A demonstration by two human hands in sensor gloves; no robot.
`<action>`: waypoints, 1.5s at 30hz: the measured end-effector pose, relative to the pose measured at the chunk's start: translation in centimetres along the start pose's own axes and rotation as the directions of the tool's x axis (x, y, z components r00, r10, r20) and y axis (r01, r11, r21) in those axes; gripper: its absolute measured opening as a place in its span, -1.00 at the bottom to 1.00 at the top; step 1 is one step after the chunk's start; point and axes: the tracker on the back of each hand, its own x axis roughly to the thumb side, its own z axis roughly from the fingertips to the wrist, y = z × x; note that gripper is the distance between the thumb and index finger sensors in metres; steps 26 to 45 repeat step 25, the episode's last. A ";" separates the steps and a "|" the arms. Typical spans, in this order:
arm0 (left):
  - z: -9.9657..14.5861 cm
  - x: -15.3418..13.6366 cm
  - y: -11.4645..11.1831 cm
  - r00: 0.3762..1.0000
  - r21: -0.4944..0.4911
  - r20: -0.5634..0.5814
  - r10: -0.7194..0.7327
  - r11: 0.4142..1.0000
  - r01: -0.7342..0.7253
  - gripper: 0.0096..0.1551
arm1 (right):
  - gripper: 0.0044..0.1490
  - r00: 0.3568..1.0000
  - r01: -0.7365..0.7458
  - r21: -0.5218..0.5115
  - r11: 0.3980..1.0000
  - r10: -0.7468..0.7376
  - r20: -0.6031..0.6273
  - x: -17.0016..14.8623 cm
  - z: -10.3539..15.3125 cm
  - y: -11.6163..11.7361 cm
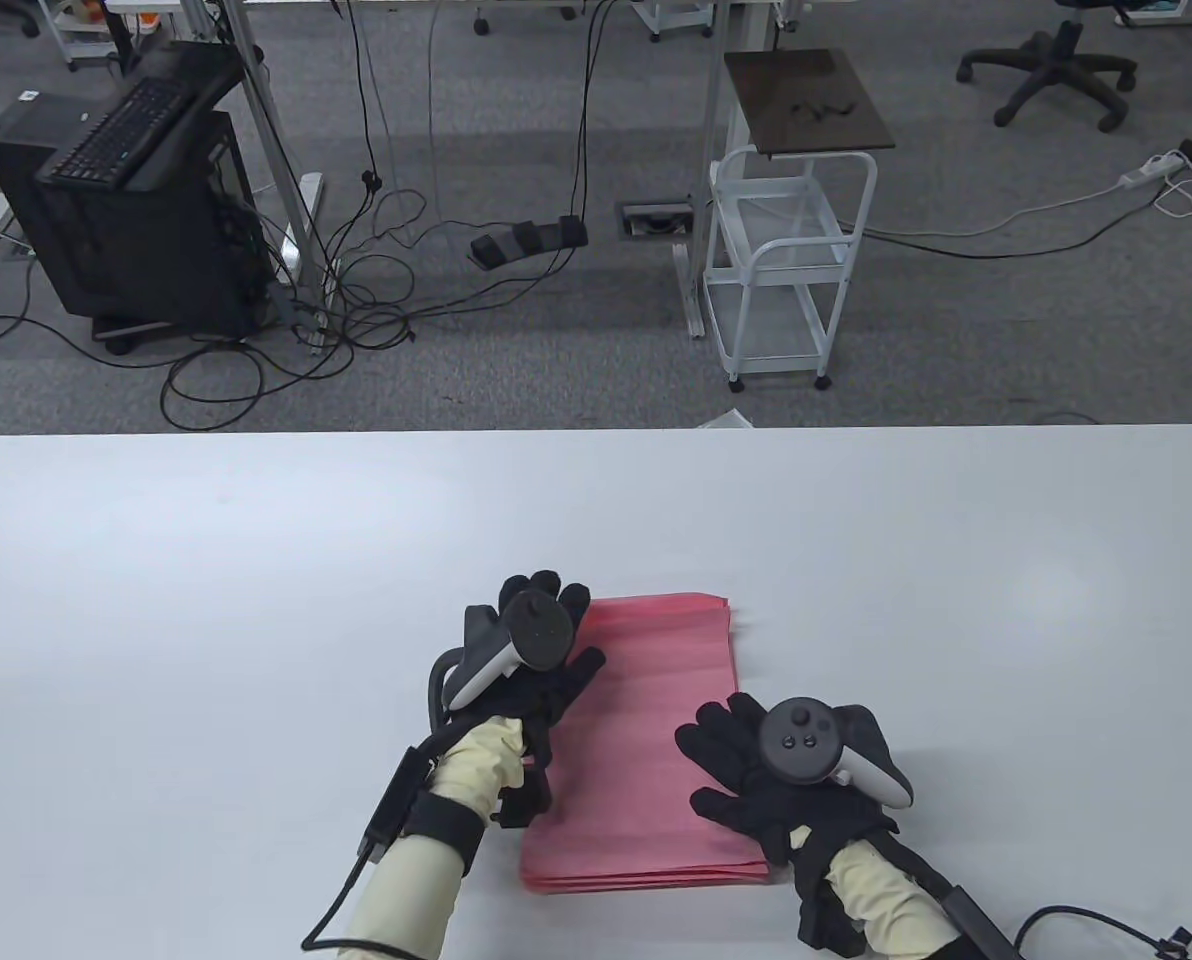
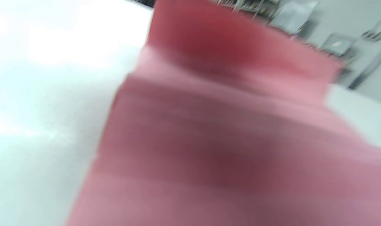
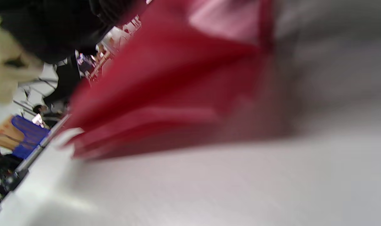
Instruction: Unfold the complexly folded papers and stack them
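Table view: pink paper stack lies flat near the table's front edge. Left hand and right hand rest spread-fingered on its opposite edges, gripping nothing (probably squaring and steadying the sheets).

No text, label, brand, number or sign can be read in any view; both wrist views are blurred.
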 end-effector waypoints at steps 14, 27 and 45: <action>11.5 2.8 -5.3 0.995 -0.027 0.102 0.023 0.999 -0.020 -0.19 | -0.15 0.955 -0.293 -0.121 0.948 0.285 -0.077 4.3 2.7 3.1; 11.3 2.4 -4.8 0.993 -0.006 0.104 0.054 0.999 -0.053 -0.19 | -0.15 0.975 -0.220 -0.064 0.973 0.217 -0.042 4.0 2.2 3.5; 11.3 2.4 -4.8 0.993 -0.006 0.104 0.054 0.999 -0.053 -0.19 | -0.15 0.975 -0.220 -0.064 0.973 0.217 -0.042 4.0 2.2 3.5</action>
